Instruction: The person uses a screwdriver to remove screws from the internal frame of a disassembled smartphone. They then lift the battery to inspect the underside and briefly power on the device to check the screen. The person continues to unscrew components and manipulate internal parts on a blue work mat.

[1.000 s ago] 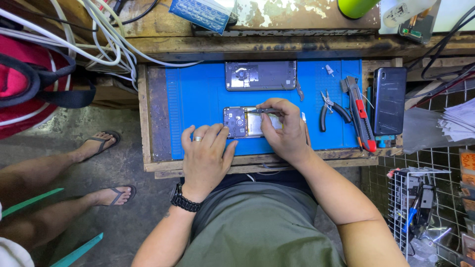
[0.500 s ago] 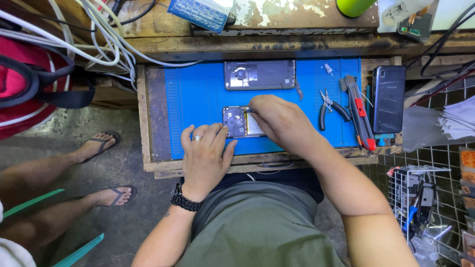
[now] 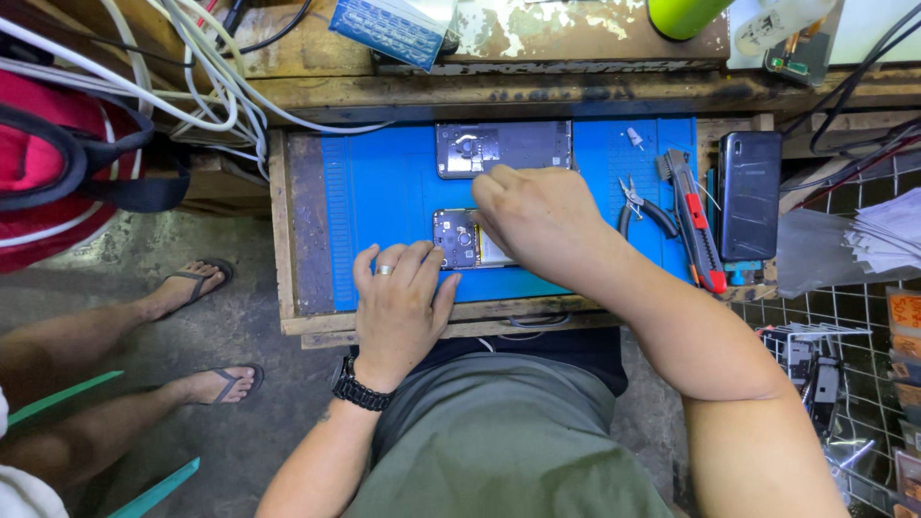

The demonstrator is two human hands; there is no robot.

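Note:
An opened phone with its circuit board showing lies on a blue work mat. My left hand, with a ring and a black wristwatch, rests flat at the mat's front edge, its fingertips against the phone's lower left corner. Curled over the phone's right half is my right hand, knuckles pointing up-left. They almost reach a grey phone back cover lying at the mat's far side. Whatever the right fingers hold is hidden.
Pliers, a red-and-grey utility knife and a black phone lie to the right. White cables and a red bag are at left. Another person's sandalled feet are on the floor. A wire basket stands at right.
My right hand has moved up and left over the opened phone toward the back cover. The thin tool seen in it one second ago is out of sight. My left hand has stayed put.

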